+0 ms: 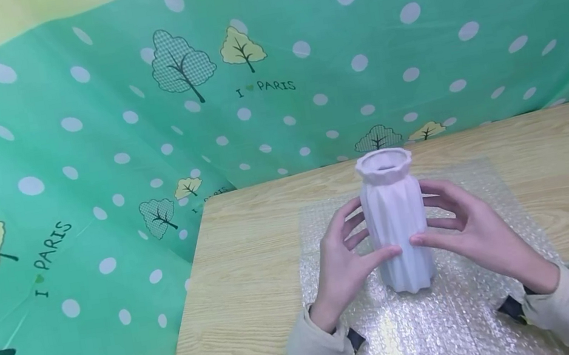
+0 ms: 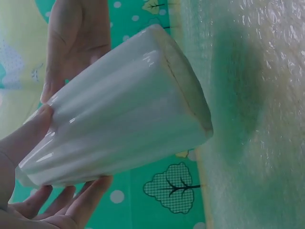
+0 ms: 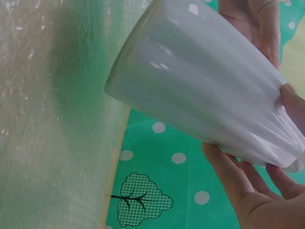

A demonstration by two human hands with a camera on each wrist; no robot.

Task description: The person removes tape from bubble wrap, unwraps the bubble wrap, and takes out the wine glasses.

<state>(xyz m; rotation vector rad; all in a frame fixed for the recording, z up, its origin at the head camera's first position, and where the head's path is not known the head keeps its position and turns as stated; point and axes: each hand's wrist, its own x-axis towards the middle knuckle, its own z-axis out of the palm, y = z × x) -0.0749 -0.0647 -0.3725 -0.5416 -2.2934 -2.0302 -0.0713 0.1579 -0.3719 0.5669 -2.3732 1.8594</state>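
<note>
A white ribbed vase (image 1: 396, 216) with a scalloped rim is held between both hands above a sheet of bubble wrap (image 1: 423, 328). My left hand (image 1: 343, 260) grips its left side, thumb on the near face and fingers round the flank. From the other side my right hand (image 1: 471, 229) grips it the same way, the two thumbs close together. In the left wrist view the vase (image 2: 119, 109) is tilted, its unglazed base edge raised off the wrap. The right wrist view shows the vase (image 3: 205, 86) with a gap and a shadow beneath its base.
The bubble wrap lies flat on a light wooden table (image 1: 239, 282). Behind and left of the table hangs a green curtain (image 1: 277, 129) with white dots and printed trees. The table's left edge runs close to the curtain.
</note>
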